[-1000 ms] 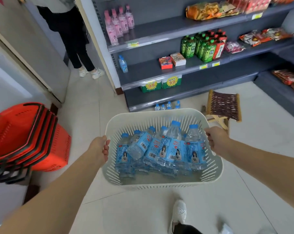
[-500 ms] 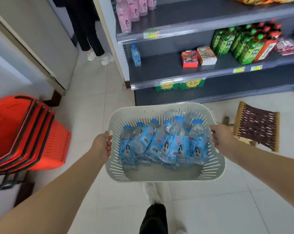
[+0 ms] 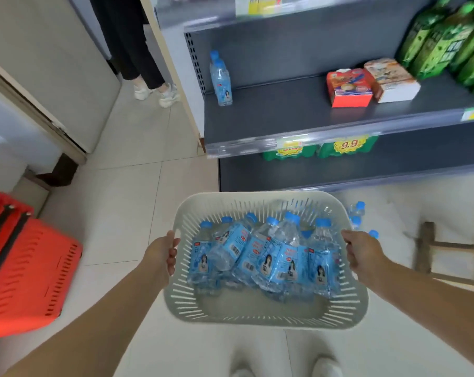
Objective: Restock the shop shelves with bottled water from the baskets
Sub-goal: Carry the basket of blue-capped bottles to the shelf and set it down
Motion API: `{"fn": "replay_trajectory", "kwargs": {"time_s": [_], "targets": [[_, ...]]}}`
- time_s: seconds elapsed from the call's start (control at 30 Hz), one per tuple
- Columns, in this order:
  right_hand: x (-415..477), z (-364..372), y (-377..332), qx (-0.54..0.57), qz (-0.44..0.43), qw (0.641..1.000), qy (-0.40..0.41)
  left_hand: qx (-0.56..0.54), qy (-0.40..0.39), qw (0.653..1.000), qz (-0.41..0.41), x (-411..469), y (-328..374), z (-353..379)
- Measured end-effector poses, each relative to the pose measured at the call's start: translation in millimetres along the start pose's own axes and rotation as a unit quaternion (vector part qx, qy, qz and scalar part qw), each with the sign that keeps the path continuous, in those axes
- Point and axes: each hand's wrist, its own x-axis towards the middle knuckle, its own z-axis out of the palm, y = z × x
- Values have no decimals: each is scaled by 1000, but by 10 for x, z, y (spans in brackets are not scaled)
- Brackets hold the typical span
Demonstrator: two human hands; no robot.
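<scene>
The shelf [image 3: 284, 115] is looming much closer now, just ahead of both grips, so the walk-up is nearly finishing. The basket [image 3: 257, 319] is hanging between them, its bottles [image 3: 274, 257] lying heaped inside. The left grip [image 3: 162, 251] and the right grip [image 3: 362, 250] are curling tight round opposite rims. A lone bottle [image 3: 221, 80] is standing ahead-left, likely marking the spot for restocking.

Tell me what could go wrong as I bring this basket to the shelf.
The water bottles lie loosely piled in the white basket; tilting it may spill them. The left hand and right hand both grip its rim, so neither is free. Beyond it, bottles on the floor could get knocked.
</scene>
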Motion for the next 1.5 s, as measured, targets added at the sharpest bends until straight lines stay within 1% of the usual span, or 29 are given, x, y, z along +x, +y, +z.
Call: {"fn": "replay_trajectory", "kwargs": {"time_s": [0.17, 0.33, 0.5, 0.67, 0.8, 1.0, 1.07, 1.13, 1.2, 1.27, 1.3, 1.37, 1.43, 1.5], "targets": [[1101, 355, 493, 2, -9, 1000, -16, -16, 8, 1000, 9, 1075, -394, 302], [1987, 704, 873, -8, -20, 999, -24, -32, 6, 999, 9, 1991, -793, 514], [2791, 1000, 1140, -34, -40, 998, -17, -47, -6, 999, 6, 2649, -1068, 667], [3308, 1129, 1212, -81, -38, 996, -21, -37, 1, 999, 10, 2990, -1110, 841], [3484, 1185, 1211, -106, -29, 994, -23, -13, 10, 1000, 8, 3118, -1085, 1001], [3569, 1273, 1145, -110, -21, 993, -26, 11, 30, 999, -9, 3313, -1034, 1097], [3540, 1280, 1115, -110, -12, 993, -31, 33, 14, 999, -12, 3317, -999, 1066], [3515, 1248, 1074, -129, 6, 991, -44, 52, -29, 998, -12, 3252, -955, 1022], [3475, 1236, 1017, -197, 10, 979, -60, 114, -44, 992, 23, 3156, -910, 981], [3412, 1228, 946, -284, -22, 956, -71, 196, -3, 978, 75, 3006, -882, 960], [3360, 1223, 905, -324, -52, 942, -64, 216, 16, 971, 98, 2917, -855, 957], [3202, 1208, 796, -358, -99, 927, -56, 218, 26, 966, 136, 2723, -759, 925], [2958, 1200, 661, -360, -106, 925, -61, 204, 19, 965, 165, 2476, -627, 875], [2638, 1185, 526, -369, -104, 922, -58, 183, -3, 968, 171, 2132, -479, 819]]}}
